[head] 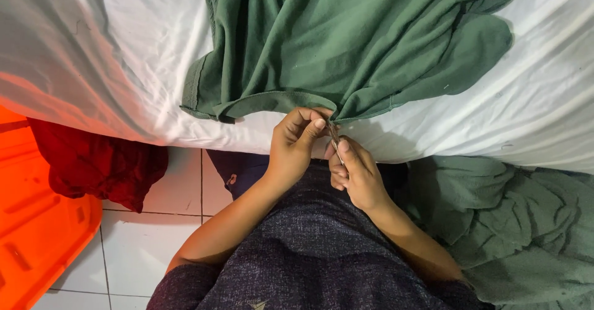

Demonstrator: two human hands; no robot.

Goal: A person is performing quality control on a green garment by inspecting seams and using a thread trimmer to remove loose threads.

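A green garment lies spread on a white sheet, its hem hanging toward me. My left hand pinches the hem at its lowest point. My right hand is closed around a small thin metal tool whose tip meets the hem right beside my left fingers. What kind of tool it is stays unclear, since the fingers hide most of it.
An orange plastic bin stands on the white tiled floor at the left, with a dark red cloth draped over it. More green fabric is heaped at the right. A dark blue cloth lies under the sheet's edge.
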